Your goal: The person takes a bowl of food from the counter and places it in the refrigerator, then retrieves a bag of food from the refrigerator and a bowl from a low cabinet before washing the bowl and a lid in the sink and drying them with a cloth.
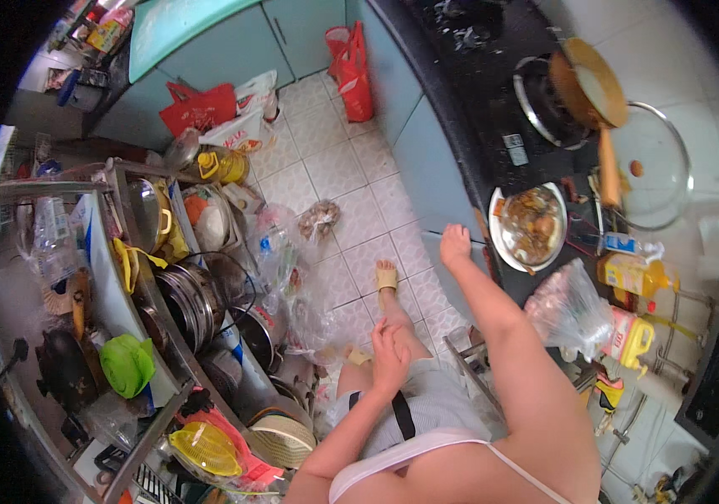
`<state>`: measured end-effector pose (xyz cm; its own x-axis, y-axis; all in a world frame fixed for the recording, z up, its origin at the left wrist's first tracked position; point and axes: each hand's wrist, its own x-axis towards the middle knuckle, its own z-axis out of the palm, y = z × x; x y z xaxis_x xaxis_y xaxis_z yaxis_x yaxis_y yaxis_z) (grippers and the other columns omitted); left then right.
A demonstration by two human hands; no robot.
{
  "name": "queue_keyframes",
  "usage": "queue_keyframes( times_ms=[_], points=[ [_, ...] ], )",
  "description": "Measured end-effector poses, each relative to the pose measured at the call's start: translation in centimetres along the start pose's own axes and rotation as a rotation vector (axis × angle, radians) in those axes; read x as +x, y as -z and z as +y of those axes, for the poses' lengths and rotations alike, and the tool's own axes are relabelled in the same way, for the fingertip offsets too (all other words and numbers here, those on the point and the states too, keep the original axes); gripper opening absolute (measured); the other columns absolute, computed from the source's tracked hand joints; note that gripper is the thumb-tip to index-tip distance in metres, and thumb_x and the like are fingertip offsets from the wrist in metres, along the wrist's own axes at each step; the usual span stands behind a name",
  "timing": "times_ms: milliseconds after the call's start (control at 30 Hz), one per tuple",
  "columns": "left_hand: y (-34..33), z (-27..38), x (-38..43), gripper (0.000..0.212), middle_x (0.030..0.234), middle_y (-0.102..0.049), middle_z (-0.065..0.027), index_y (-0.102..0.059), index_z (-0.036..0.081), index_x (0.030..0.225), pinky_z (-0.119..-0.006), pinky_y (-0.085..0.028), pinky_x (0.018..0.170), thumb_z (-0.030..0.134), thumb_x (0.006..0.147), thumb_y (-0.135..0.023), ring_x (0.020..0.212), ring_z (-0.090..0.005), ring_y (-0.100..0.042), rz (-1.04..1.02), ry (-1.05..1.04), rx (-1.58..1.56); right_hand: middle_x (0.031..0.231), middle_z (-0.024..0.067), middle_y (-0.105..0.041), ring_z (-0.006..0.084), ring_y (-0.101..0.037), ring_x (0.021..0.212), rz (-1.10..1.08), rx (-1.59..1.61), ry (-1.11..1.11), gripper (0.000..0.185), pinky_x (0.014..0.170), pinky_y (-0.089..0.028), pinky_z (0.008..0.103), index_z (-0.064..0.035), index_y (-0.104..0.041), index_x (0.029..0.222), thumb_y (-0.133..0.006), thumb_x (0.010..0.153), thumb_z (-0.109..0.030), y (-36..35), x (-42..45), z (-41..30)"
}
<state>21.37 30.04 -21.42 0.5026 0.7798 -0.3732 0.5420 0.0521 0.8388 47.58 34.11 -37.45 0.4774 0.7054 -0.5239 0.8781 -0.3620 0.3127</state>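
My right hand (455, 244) rests at the top edge of a light blue cabinet door (454, 274), just below the black countertop (482, 179); its fingers are bent and their tips are partly hidden. My left hand (391, 353) is over my lap with fingers loosely apart and nothing in it. Right of my right hand, a white oval plate of brown cooked food (530, 227) stands on the counter. Beyond it a brown pan (588, 85) with a wooden handle sits by the gas burner (539, 104), and a glass lid (649, 167) leans on the tiled wall.
On the left stands a metal rack (192, 372) with stacked steel pots (186, 302) and a yellow strainer (206, 448). Plastic bags (290, 271) and a bag of brown items (319, 220) lie on the floor. Red bags (354, 75) stand by the cabinets. A bagged item (570, 309) and oil bottles (633, 275) are at the right.
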Motion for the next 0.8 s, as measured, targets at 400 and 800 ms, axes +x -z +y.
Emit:
queue_keyframes(
  times_ms=[400, 800],
  points=[
    [2.3, -6.0, 0.7, 0.038, 0.120, -0.032, -0.0176, -0.041, 0.002, 0.107, -0.035, -0.037, 0.079, 0.002, 0.070, -0.051, 0.108, -0.0308, -0.036, 0.126, 0.287, -0.002, 0.096, 0.0140, -0.051, 0.0285, -0.045, 0.094, 0.277, 0.159, 0.139, 0.031, 0.084, -0.031, 0.0447, -0.0054, -0.052, 0.101, -0.046, 0.076, -0.022, 4.7, -0.4, -16.7],
    [6.2, -13.2, -3.1, 0.036, 0.119, -0.034, -0.0138, -0.043, 0.002, 0.106, -0.031, -0.041, 0.079, -0.001, 0.071, -0.048, 0.106, -0.0242, -0.038, 0.024, 0.333, -0.068, 0.076, 0.0079, -0.052, 0.0151, -0.052, 0.064, 0.559, 1.622, -0.819, 0.041, 0.053, -0.045, 0.0261, 0.0011, -0.033, 0.110, -0.052, 0.075, -0.010, -9.5, -1.0, -4.3]
  ],
)
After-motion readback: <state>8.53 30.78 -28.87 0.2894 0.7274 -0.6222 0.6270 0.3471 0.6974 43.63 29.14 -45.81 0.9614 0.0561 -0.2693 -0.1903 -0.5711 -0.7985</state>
